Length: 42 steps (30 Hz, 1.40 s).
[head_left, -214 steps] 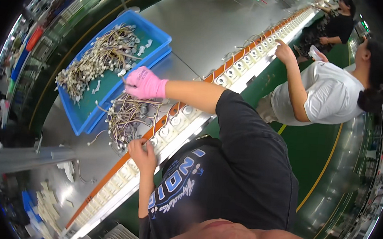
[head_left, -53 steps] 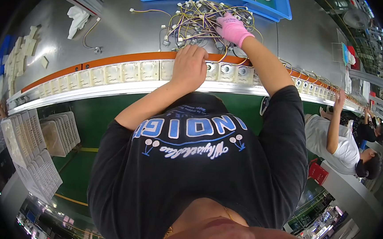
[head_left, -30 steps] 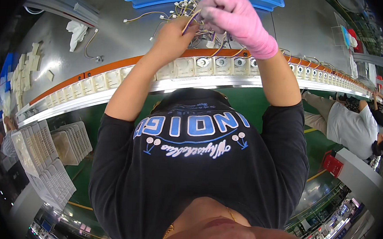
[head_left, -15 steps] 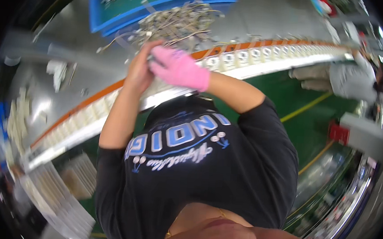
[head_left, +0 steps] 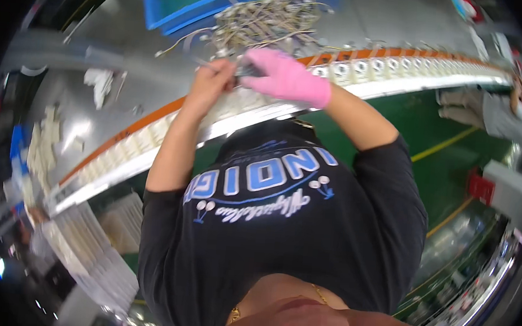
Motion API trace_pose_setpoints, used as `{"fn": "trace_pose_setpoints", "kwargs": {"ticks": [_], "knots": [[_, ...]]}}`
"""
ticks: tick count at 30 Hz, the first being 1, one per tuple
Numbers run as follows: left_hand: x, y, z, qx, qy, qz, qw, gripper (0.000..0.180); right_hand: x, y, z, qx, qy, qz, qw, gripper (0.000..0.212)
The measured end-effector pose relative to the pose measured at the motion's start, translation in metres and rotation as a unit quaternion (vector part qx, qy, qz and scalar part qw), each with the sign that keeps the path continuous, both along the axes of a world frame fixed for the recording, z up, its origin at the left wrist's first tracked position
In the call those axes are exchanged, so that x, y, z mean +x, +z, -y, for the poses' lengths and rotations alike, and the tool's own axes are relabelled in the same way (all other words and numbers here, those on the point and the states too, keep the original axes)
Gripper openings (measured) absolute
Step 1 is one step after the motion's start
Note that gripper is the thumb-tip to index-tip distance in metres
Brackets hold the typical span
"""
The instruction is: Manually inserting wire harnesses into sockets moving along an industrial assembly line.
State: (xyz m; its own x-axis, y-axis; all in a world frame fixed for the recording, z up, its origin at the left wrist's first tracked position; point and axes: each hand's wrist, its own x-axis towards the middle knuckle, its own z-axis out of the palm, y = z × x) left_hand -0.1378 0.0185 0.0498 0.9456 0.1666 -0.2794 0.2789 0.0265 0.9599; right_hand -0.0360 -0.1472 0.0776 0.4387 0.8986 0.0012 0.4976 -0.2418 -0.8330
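My left hand is bare, with its fingers pinched together; a thin blurred strip shows by the fingertips, too unclear to name. Just to its right, my right hand wears a pink glove and is closed on a small dark grey part, whose kind I cannot make out. The two hands are close together above the line of white parts along the near edge of the bench. Beyond them lies a heap of thin cables with small white connectors.
A blue tray with more connectors stands behind the cable heap. White cloth-like pieces and pale strips lie at the left. An orange strip borders the line. Another person works at the far right.
My hands have parted slightly, and the dark grey part now shows between them. The whole view has shifted, so the bench and tray appear further right and a little higher.
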Motion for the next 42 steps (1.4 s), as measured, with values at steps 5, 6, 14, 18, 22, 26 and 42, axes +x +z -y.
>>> {"fn": "trace_pose_setpoints", "kwargs": {"ticks": [5, 6, 14, 18, 22, 26, 42], "knots": [[-0.014, 0.010, 0.008, 0.299, -0.044, 0.105, 0.947, 0.023, -0.003, 0.010, -0.003, -0.035, 0.085, 0.221, 0.971, 0.030], [-0.012, 0.010, 0.014, 0.365, -0.053, 0.155, 0.917, 0.021, -0.002, 0.008, -0.004, -0.040, 0.123, 0.236, 0.963, 0.026], [-0.019, -0.010, 0.022, 0.471, -0.041, 0.226, 0.852, 0.010, 0.003, -0.012, -0.004, -0.079, 0.198, 0.291, 0.933, 0.021], [-0.024, -0.011, 0.028, 0.503, -0.040, 0.193, 0.842, 0.014, -0.015, -0.030, 0.011, 0.061, 0.110, 0.404, 0.906, 0.021], [-0.028, -0.014, 0.036, 0.504, -0.012, 0.178, 0.845, 0.018, -0.040, -0.038, 0.013, 0.043, 0.010, 0.475, 0.879, 0.020], [-0.027, -0.015, 0.036, 0.499, -0.010, 0.190, 0.845, 0.018, -0.044, -0.034, 0.012, 0.020, -0.002, 0.439, 0.898, 0.020], [-0.025, -0.013, 0.038, 0.498, 0.001, 0.185, 0.847, 0.015, -0.044, -0.033, 0.011, -0.017, 0.025, 0.439, 0.898, 0.021]]}}
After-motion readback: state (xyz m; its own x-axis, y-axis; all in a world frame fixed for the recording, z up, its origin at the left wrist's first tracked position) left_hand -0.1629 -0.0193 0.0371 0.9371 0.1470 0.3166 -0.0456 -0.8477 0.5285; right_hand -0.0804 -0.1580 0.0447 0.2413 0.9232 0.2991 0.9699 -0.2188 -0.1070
